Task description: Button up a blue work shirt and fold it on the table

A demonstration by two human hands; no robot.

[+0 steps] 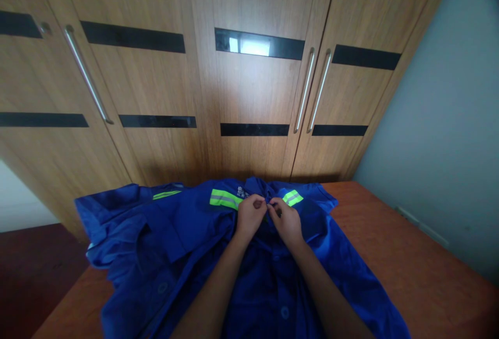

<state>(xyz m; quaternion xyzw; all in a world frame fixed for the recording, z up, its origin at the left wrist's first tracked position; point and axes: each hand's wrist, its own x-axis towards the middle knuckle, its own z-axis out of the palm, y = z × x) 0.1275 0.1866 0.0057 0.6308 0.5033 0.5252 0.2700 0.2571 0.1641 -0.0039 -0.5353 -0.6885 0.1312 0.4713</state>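
Note:
A blue work jacket (pixel 175 230) with yellow-green and grey reflective strips lies spread over a reddish-brown wooden surface. Near its collar, my left hand (pixel 250 214) pinches the fabric between thumb and fingers. Right beside it, my right hand (pixel 286 219) pinches the cloth as well, the fingertips of both hands nearly touching. The small part between the fingertips is too small to make out. Round buttons show lower on the jacket, one at left and one below my right hand.
Behind the jacket stands a wooden wardrobe (pixel 249 89) with black strips and long metal handles. A pale wall (pixel 440 136) rises on the right. The wooden surface (pixel 393 240) extends to the right of the jacket, and a dark floor (pixel 35 271) shows at lower left.

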